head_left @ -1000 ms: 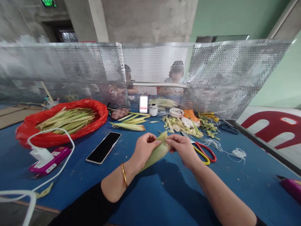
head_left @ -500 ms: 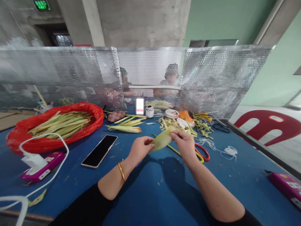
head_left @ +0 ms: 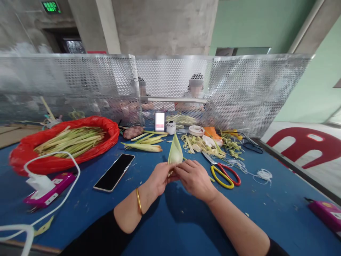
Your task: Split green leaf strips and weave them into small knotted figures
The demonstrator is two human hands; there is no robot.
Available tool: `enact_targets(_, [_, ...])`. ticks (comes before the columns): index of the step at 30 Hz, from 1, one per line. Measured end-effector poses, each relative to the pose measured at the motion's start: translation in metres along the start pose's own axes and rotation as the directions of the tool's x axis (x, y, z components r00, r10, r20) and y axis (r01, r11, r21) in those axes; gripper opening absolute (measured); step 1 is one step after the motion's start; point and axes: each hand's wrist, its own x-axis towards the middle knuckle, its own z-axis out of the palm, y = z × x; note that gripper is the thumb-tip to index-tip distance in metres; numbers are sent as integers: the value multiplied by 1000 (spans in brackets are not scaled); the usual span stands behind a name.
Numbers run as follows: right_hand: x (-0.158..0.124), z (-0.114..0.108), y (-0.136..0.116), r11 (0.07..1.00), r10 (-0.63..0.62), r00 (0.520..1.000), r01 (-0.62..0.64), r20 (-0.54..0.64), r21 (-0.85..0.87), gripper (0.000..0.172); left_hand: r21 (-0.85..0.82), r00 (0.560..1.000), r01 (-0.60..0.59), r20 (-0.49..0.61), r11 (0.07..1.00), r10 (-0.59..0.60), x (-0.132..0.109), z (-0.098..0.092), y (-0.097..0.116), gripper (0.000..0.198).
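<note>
My left hand [head_left: 157,178] and my right hand [head_left: 194,178] meet over the blue table [head_left: 170,220], both pinched on the base of a pale green leaf [head_left: 175,153]. The leaf stands upright, its pointed tip away from me. A gold bangle sits on my left wrist. Red-and-yellow scissors [head_left: 223,172] lie just right of my right hand. A black phone [head_left: 114,172] lies flat to the left of my left hand.
A red bag of green leaf strips [head_left: 64,142] sits at the left. A white charger on a pink device [head_left: 46,186] lies near it. Leaf scraps [head_left: 205,144], white string [head_left: 263,174], a perforated metal screen [head_left: 170,85] with people behind it, a red chair [head_left: 306,145].
The leaf turned from lying slanted between my hands to standing upright. My hands came together at its base and moved nearer to me.
</note>
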Motion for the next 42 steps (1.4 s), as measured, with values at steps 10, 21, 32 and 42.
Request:
enact_targets(10, [5, 0, 120, 647, 756, 653, -739, 36, -185, 20, 220, 995, 45, -95, 974, -25, 11, 0, -12, 7])
enact_targets(21, [-5, 22, 178, 613, 782, 622, -779, -38, -135, 24, 254, 997, 20, -77, 967, -1, 9, 3, -15, 9])
enact_targets(32, [21, 0, 42, 898, 438, 870, -414, -224, 148, 15, 19, 997, 17, -72, 1000, -15, 11, 4, -16, 5])
enact_targets(42, [9, 16, -4, 960, 212, 977, -202, -32, 194, 22, -432, 994, 100, 12, 896, -105, 12, 2, -4, 19])
